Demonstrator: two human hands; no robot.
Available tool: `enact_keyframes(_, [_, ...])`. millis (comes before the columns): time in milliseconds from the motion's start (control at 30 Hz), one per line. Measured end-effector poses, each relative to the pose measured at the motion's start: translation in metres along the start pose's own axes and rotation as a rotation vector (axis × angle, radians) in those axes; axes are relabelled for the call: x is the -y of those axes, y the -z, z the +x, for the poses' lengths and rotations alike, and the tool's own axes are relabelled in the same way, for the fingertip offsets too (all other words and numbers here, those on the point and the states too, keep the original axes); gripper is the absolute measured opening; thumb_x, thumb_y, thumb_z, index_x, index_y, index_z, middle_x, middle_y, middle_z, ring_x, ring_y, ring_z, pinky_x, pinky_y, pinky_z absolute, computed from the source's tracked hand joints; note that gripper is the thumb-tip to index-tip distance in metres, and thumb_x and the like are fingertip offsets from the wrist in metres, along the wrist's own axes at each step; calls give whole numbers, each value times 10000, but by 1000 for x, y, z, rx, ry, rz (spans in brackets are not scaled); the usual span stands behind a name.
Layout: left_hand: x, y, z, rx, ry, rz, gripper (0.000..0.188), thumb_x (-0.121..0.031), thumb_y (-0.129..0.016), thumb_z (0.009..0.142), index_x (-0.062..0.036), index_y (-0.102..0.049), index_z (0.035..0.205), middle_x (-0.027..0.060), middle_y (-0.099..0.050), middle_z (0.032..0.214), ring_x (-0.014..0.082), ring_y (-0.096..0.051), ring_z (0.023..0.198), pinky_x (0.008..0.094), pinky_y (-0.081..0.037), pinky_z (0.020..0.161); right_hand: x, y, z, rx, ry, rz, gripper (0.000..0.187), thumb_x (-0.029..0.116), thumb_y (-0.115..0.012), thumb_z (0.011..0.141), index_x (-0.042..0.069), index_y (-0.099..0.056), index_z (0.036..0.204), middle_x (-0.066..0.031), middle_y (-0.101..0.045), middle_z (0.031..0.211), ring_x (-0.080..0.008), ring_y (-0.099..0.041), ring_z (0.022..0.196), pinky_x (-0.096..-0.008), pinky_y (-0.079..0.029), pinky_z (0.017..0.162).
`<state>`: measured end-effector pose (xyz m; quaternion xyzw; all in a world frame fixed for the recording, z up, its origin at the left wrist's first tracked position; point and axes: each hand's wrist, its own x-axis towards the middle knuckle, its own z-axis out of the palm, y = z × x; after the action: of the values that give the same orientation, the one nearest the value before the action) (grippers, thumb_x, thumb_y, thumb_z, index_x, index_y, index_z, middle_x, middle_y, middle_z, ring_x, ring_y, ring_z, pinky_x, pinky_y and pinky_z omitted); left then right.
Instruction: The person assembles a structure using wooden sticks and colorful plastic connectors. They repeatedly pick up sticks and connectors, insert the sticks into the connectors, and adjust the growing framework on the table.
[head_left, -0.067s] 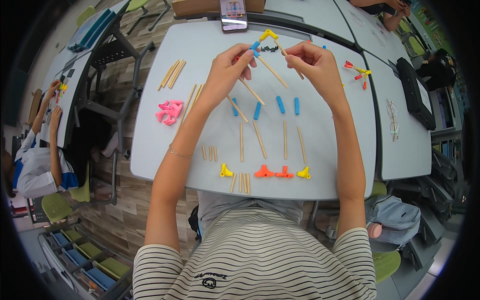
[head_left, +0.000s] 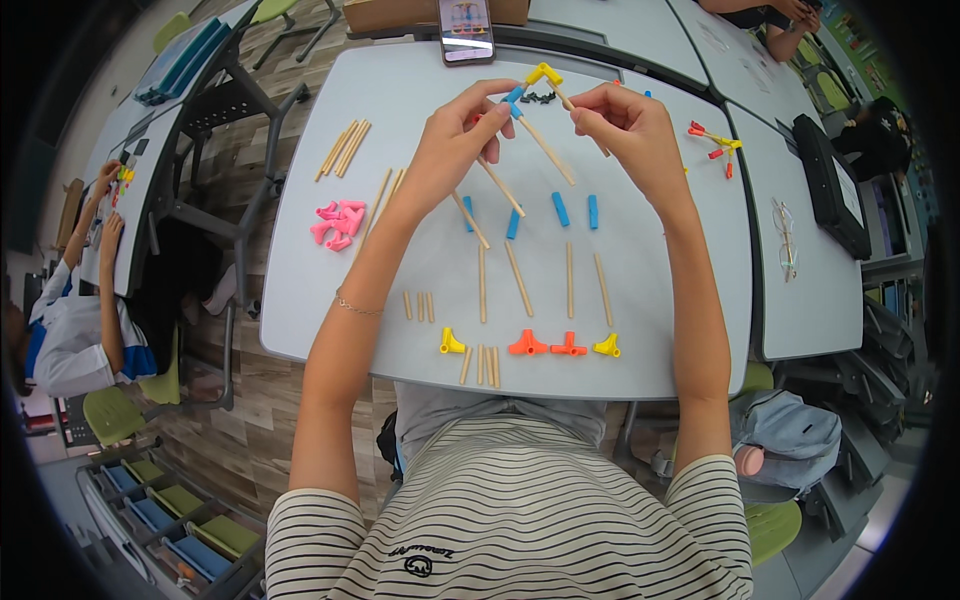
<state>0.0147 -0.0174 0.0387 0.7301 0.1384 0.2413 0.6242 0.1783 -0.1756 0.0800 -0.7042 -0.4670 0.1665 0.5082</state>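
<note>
My left hand (head_left: 462, 140) is closed on a joined piece of wooden sticks and plastic connectors. A blue connector (head_left: 516, 104) shows at its fingertips, and a yellow elbow connector (head_left: 544, 73) tops the piece. Several sticks, among them one wooden stick (head_left: 546, 150), slant down from this hand toward the table. My right hand (head_left: 630, 125) pinches another wooden stick (head_left: 564, 98), whose upper end meets the yellow connector; whether it sits inside cannot be made out. Below both hands lie several blue tubes (head_left: 561, 210) and a row of wooden sticks (head_left: 571, 280).
Pink connectors (head_left: 338, 226) and long sticks (head_left: 343, 148) lie at the left. Near the front edge are orange connectors (head_left: 528, 343), yellow connectors (head_left: 607, 345) and short sticks (head_left: 488, 366). A phone (head_left: 467, 30) stands at the back; glasses (head_left: 785, 240) lie right. Another person's hands (head_left: 112, 230) work far left.
The joined piece has shifted very slightly to the right and down with my left hand. My right hand stays nearly still on its stick.
</note>
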Motion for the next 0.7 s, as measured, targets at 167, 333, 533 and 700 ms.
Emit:
enact_keyframes(167, [-2,-1,2,-7,-56,2,399,-234,-517,1048,-112,-572,1424,6,-608,851,57,-536,647,215,-456,630,3,-2,-1,-65,70,-4,178,136,-682,862,-6,-736,954,-36,-709,786,-68,-643,724,-208,-487,675])
enact_keyframes(333, [-2,2,6,-27,-73,7,400,-230,-524,1045,-105,-575,1421,8,-609,851,58,-536,647,222,-461,625,8,0,0,-108,93,-42,181,125,-672,836,-12,-736,936,-37,-712,779,-70,-646,717,-208,-491,680])
enact_keyframes(533, [1,2,7,-19,-95,59,405,-231,-551,1039,-110,-579,1424,4,-599,845,56,-521,649,208,-440,606,5,0,2,-112,106,-39,177,144,-685,864,-10,-738,932,-33,-705,767,-66,-636,708,-203,-472,655])
enact_keyframes(700, [-1,-2,5,-46,-161,156,387,-188,-563,1034,-108,-593,1412,-2,-584,844,54,-487,644,192,-414,577,-4,1,6,-92,162,-32,204,196,-703,915,0,-741,954,-22,-683,753,-60,-618,706,-205,-442,619])
